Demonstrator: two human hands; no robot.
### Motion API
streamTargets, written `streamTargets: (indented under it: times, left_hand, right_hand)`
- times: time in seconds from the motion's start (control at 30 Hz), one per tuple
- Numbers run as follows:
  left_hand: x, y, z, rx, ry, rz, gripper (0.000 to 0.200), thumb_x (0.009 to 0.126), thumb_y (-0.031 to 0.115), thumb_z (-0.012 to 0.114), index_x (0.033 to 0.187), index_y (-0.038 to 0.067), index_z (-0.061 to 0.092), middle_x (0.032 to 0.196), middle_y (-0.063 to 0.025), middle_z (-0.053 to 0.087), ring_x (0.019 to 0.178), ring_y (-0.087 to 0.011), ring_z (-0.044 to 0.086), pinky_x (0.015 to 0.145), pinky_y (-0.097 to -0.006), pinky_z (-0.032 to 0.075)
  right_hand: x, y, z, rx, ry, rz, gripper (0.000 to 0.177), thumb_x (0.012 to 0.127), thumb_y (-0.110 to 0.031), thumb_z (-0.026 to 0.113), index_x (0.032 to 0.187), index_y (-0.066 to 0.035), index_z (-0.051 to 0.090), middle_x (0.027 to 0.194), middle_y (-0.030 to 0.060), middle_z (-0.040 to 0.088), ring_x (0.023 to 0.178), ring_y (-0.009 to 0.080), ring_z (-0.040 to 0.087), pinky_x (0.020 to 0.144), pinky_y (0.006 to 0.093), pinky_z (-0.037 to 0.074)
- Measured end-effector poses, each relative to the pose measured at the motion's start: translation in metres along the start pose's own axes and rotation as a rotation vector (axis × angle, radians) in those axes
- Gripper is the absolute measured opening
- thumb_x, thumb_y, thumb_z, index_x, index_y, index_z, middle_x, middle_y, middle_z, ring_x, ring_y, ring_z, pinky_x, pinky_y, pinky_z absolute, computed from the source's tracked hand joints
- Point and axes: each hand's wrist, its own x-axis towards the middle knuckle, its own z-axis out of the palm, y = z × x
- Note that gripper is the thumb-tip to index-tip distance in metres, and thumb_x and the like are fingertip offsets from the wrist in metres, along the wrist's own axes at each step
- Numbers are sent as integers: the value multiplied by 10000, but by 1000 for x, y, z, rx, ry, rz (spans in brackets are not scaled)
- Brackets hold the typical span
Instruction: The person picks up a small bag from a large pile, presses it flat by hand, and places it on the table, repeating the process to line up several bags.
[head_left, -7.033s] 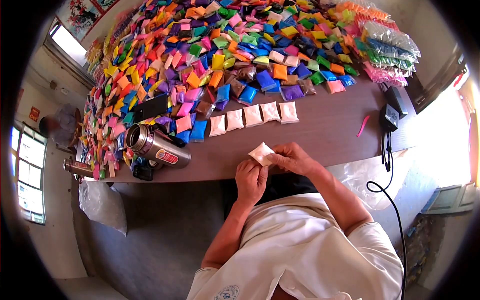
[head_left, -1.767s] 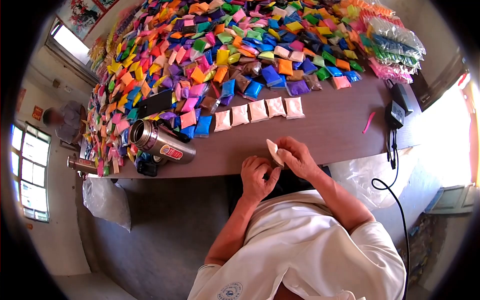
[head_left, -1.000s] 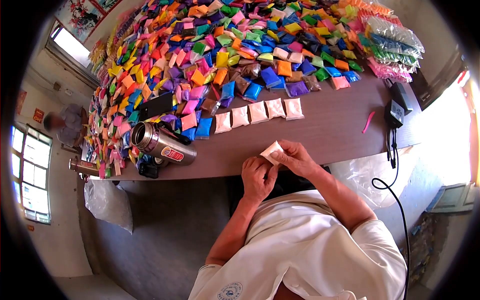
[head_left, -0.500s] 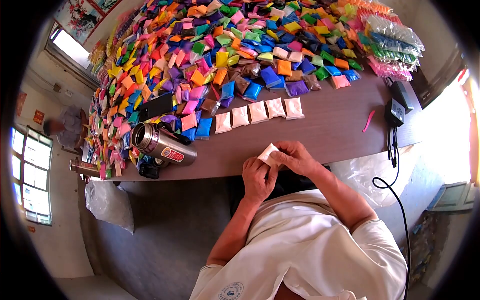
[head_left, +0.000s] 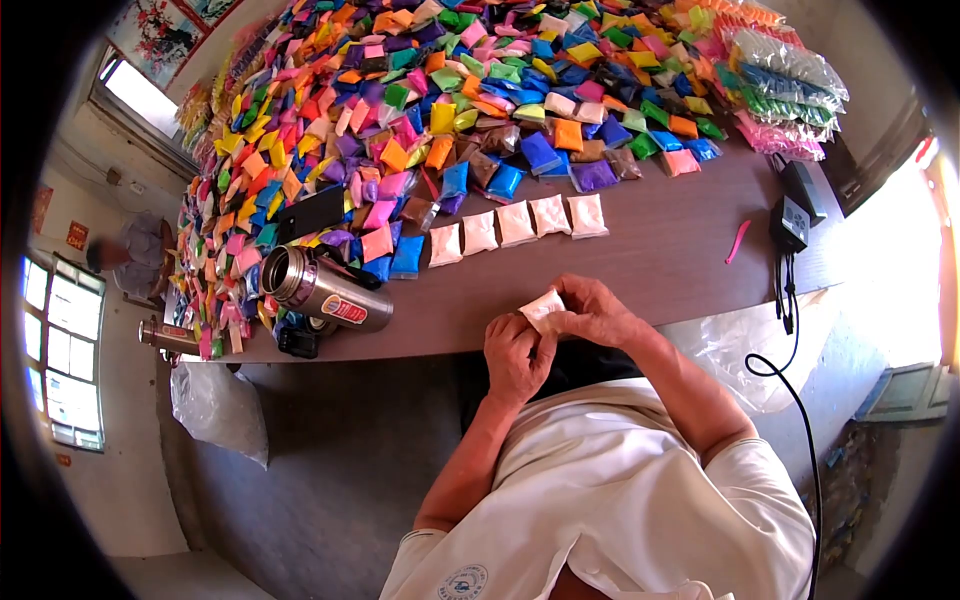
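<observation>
A small pale packet (head_left: 541, 307) is held between my two hands at the table's front edge. My left hand (head_left: 517, 355) is closed at its lower left side, fingers curled. My right hand (head_left: 594, 312) pinches its right side with thumb and fingers. Beyond my hands, several pale pink packets (head_left: 517, 223) lie side by side in a row on the brown table (head_left: 640, 250).
A large heap of coloured packets (head_left: 400, 100) covers the table's back and left. A steel flask (head_left: 340, 298) lies near a black phone (head_left: 311, 213). At right are a pink strip (head_left: 738, 242) and a black device (head_left: 790, 226) with cables. A person (head_left: 140, 255) is at far left.
The packet has tilted slightly between my hands, and my right hand's fingers have shifted a little around it. My left hand is nearly unmoved.
</observation>
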Motion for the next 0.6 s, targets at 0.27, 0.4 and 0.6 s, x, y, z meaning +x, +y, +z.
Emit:
streamTargets:
  times: [0.27, 0.4, 0.6]
  left_hand:
    - [0, 0, 1, 10, -3, 14, 326, 941, 310, 627, 795, 21, 662, 814, -107, 605, 811, -320, 590, 783, -438, 458]
    - [0, 0, 2, 13, 13, 10, 338, 942, 317, 627, 780, 21, 653, 808, -107, 599, 806, -320, 585, 781, -442, 457]
    - [2, 3, -1, 30, -6, 33, 286, 915, 280, 651, 761, 39, 649, 771, -96, 581, 785, -305, 573, 781, -429, 455]
  right_hand:
    - [2, 11, 3, -107, 44, -142, 287, 951, -288, 682, 987, -17, 597, 774, -1, 563, 707, 70, 506, 608, 249, 449]
    - [5, 9, 2, -104, 41, -128, 301, 937, -291, 697, 989, -12, 597, 769, 15, 567, 694, 75, 510, 591, 263, 447]
    - [5, -3, 6, -379, 8, -84, 247, 962, -257, 662, 981, -15, 620, 780, 15, 621, 691, 60, 536, 583, 254, 450]
